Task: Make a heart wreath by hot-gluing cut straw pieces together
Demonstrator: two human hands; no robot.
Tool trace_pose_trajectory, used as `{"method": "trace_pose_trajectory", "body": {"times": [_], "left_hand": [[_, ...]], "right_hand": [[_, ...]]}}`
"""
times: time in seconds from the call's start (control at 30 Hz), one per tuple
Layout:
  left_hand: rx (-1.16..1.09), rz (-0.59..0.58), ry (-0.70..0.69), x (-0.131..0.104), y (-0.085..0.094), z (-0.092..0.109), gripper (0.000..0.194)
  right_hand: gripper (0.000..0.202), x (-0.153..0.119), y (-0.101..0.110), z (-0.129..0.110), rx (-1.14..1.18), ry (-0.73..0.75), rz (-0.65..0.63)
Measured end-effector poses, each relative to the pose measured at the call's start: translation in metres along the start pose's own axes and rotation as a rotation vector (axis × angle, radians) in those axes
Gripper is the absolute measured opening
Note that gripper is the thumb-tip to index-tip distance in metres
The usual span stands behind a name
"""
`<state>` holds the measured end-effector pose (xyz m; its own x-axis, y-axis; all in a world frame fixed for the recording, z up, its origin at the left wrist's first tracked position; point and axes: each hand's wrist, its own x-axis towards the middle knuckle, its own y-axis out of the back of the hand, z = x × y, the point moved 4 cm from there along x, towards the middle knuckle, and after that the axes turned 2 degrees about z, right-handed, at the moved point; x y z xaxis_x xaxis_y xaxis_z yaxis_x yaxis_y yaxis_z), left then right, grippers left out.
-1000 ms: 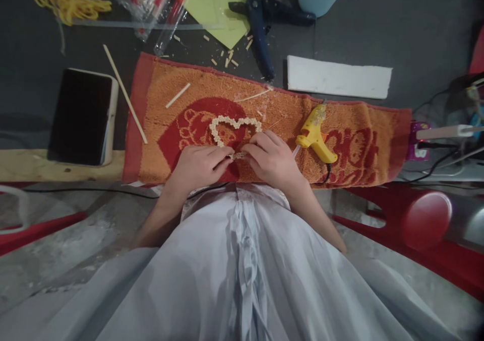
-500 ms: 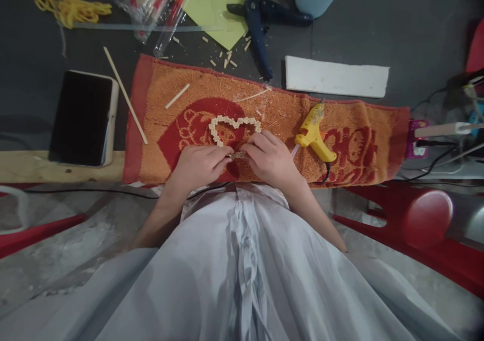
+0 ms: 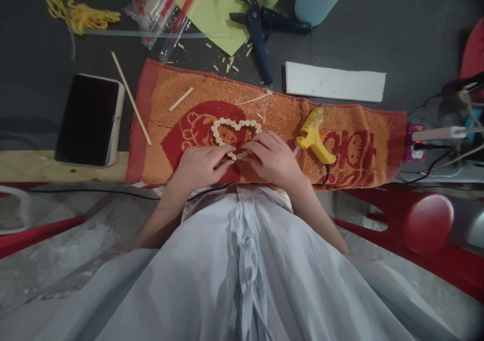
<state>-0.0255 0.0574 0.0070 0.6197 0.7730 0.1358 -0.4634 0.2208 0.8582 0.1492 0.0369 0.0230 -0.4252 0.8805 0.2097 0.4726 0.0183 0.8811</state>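
A heart-shaped outline (image 3: 237, 126) built of small pale wooden pieces lies over the red patch of an orange towel (image 3: 280, 114). My left hand (image 3: 200, 166) pinches its lower left side between thumb and fingers. From the other side, my right hand (image 3: 275, 160) has its fingertips closed on the lower right side and covers part of it. The bottom tip of the heart shows between both hands. Right of my right hand, a yellow glue gun (image 3: 313, 135) rests on the towel, a translucent glue stick poking from its back.
Thin wooden sticks (image 3: 180, 99) and small cut bits (image 3: 230, 64) lie about. Beyond the towel are a blue-handled cutter (image 3: 257, 33), a white strip (image 3: 335, 81) and a light blue cup (image 3: 317, 1). A phone (image 3: 88, 119) is at left, yellow string (image 3: 81, 17) behind it.
The view has shifted slightly. My fingers have spread a little apart at the heart's bottom, so more of its tip shows. The glue gun stays in place on the towel.
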Motion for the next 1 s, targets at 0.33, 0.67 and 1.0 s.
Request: {"method": "trace_pose_trajectory", "body": {"times": [0.33, 0.67, 1.0], "left_hand": [[0.014, 0.001, -0.027, 0.0009, -0.0019, -0.0026, 0.027], [0.045, 0.033, -0.081, 0.0, -0.0043, -0.0035, 0.026], [-0.012, -0.021, 0.027, 0.0011, 0.0015, 0.0011, 0.028]], "right_hand": [[0.022, -0.0004, -0.0024, -0.003, -0.043, -0.001, -0.019], [0.026, 0.0019, -0.0012, -0.0083, -0.084, 0.019, -0.02], [0.02, -0.0032, 0.0009, -0.0055, -0.016, -0.046, -0.016]]}}
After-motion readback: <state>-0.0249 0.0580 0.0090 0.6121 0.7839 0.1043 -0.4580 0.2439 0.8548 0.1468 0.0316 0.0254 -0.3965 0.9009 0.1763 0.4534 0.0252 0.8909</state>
